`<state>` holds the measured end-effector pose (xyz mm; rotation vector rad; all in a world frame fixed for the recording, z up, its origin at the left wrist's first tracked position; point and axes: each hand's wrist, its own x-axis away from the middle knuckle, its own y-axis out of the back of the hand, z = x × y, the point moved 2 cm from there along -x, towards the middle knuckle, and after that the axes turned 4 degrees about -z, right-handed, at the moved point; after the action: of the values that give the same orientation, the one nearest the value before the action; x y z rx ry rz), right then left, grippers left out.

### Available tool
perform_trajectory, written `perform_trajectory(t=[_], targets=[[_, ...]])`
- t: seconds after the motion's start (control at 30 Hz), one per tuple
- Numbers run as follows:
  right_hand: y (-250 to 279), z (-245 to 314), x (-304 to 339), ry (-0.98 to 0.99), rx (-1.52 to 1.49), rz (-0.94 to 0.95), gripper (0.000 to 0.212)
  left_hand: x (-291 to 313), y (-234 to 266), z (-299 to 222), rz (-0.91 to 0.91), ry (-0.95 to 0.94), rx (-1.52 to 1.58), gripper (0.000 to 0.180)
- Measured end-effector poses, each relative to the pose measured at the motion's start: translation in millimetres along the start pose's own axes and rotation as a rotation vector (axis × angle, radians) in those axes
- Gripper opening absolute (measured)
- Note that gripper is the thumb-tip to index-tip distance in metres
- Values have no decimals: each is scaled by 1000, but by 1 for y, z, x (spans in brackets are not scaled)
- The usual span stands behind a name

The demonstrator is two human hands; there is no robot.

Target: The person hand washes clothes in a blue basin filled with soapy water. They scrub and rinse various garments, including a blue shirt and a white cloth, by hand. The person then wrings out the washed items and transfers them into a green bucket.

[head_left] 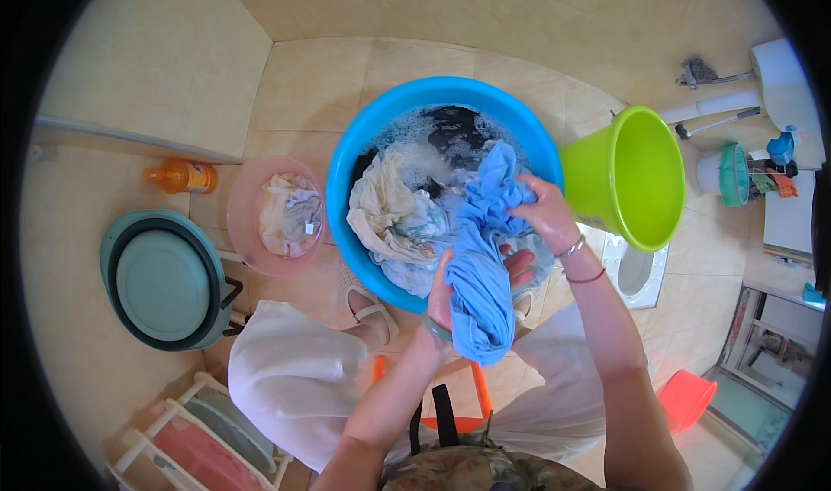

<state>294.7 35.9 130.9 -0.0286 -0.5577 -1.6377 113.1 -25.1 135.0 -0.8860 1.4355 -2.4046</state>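
Observation:
A wet, bunched light blue garment (480, 287) hangs over the near right rim of a large blue basin (346, 231). My right hand (550, 214) is closed on its upper part, a bracelet on that wrist. From below, my left hand (440, 296) cradles the lower part, its thumb on one side and fingertips showing on the other. The cloth hides most of that palm. Inside the basin, a cream and white patterned garment (389, 205) lies in sudsy water beside dark cloth (454, 132).
Left of the basin are a pink basin (242, 240) with light clothes, an orange bottle (186, 177) and a grey-green folding basin (112, 300). A lime green bucket (597, 166) tilts at the right, next to a white floor toilet (658, 283). A red bucket (684, 400) stands lower right.

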Motion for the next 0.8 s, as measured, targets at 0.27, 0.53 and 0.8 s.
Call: perform_trajectory(t=[0.27,0.53,0.8], targets=[[-2,29,43,-137,-468,72,65,-21,-20,-14,178,-39,-154,76],[-17,38,53,452,264,-308,16,-30,-10,-20,88,26,-47,60],[4,38,48,365,121,66,19,-40,5,-28,75,163,38,36]])
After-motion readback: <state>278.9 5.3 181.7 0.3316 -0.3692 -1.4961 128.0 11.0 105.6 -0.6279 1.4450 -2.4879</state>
